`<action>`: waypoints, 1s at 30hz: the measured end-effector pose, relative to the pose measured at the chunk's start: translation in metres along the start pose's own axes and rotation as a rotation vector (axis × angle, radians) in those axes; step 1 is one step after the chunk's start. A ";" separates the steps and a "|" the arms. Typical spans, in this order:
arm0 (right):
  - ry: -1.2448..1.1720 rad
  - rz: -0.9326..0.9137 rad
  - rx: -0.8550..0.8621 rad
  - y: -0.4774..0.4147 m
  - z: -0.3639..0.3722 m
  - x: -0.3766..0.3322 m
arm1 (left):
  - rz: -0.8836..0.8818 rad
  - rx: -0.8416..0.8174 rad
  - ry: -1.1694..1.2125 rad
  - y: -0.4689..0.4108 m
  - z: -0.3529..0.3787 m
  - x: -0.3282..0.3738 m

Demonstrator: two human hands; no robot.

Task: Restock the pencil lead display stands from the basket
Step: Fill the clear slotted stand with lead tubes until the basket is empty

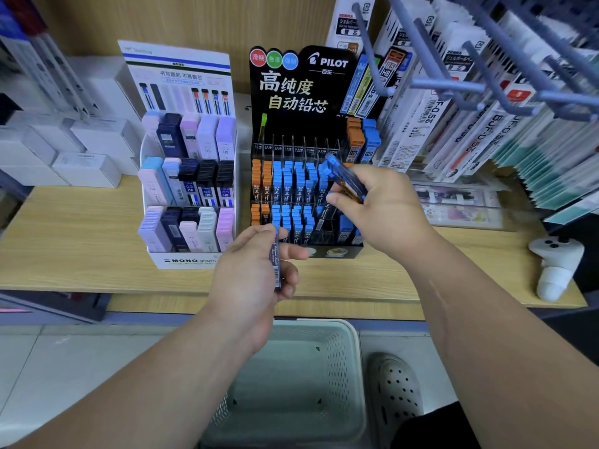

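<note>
Our left hand (252,273) pinches a dark lead case (276,267) at 6 o'clock of the Pilot stand (291,92). Our right hand (389,205) grips blue-capped cases (343,176) at its 3 o'clock. The basket (324,325) sits further toward 6 o'clock.

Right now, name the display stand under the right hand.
The black Pilot display stand, not the white Mono stand; the right hand holds blue-capped lead cases over it.

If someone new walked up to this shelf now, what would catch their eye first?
The black PILOT display stand mid-shelf, packed with blue and orange caps. The right hand holds blue-capped lead cases over its rows; the left hand grips a dark lead case in front. A white MONO stand sits to its left.
</note>
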State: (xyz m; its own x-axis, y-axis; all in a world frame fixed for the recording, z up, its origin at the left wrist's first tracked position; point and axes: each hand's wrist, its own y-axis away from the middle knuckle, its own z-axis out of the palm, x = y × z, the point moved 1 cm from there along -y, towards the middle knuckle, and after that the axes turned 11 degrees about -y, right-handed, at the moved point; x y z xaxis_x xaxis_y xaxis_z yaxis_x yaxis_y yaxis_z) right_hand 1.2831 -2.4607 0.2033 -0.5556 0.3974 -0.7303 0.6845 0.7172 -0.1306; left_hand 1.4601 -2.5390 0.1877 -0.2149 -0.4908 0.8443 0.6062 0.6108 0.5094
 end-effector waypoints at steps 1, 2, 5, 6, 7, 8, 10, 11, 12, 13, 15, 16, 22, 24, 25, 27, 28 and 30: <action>-0.008 -0.002 0.008 0.000 0.000 0.001 | -0.003 0.002 0.002 0.000 0.000 0.000; -0.009 -0.005 0.013 0.000 0.000 0.002 | -0.004 0.003 0.003 -0.001 0.000 -0.001; 0.006 -0.031 0.006 0.001 0.003 0.005 | -0.004 0.004 0.000 -0.001 0.000 -0.002; 0.006 -0.043 -0.001 0.002 0.003 0.005 | -0.004 0.006 -0.002 -0.002 0.000 -0.003; 0.010 -0.055 -0.009 0.002 0.004 0.004 | -0.003 0.008 -0.002 -0.002 0.000 -0.003; 0.018 -0.067 -0.019 0.003 0.004 0.004 | -0.001 0.009 -0.003 -0.002 0.000 -0.003; 0.045 -0.099 -0.031 0.004 0.004 0.001 | 0.001 0.011 -0.003 -0.003 0.000 -0.003; 0.054 -0.115 -0.032 0.005 0.003 0.000 | 0.001 0.010 -0.005 -0.003 0.000 -0.004; 0.058 -0.126 -0.032 0.005 0.003 0.000 | 0.001 0.007 -0.007 -0.003 0.000 -0.004; 0.067 -0.131 -0.032 0.004 0.003 0.001 | 0.001 0.005 -0.007 -0.003 0.000 -0.004; 0.105 -0.135 -0.043 0.004 0.004 0.004 | -0.001 0.004 -0.009 -0.003 0.000 -0.004; 0.115 -0.134 -0.053 0.004 0.005 0.006 | -0.002 0.002 -0.012 -0.002 0.000 -0.003; 0.098 -0.019 -0.121 -0.001 0.009 0.008 | -0.006 -0.014 -0.016 0.000 0.001 -0.002; 0.110 0.030 -0.147 -0.004 0.008 0.007 | -0.008 -0.015 -0.019 0.000 0.000 -0.002; 0.121 0.046 -0.160 -0.005 0.008 0.006 | -0.009 -0.013 -0.023 0.000 0.000 -0.002; 0.149 0.070 -0.175 -0.007 0.008 0.004 | -0.007 -0.006 -0.036 -0.001 0.000 -0.003; 0.175 0.076 -0.177 -0.007 0.008 0.003 | -0.003 0.001 -0.043 -0.001 0.001 -0.004; 0.255 0.073 -0.167 -0.006 0.009 0.001 | 0.017 0.024 -0.059 -0.002 0.002 -0.005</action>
State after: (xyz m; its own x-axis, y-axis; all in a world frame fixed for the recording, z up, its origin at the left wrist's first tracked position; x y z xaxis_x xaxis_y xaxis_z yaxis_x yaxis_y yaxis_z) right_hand 1.2831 -2.4698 0.1975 -0.6229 0.5667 -0.5393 0.6514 0.7575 0.0437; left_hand 1.4585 -2.5368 0.1828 -0.2502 -0.4434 0.8607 0.5919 0.6335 0.4984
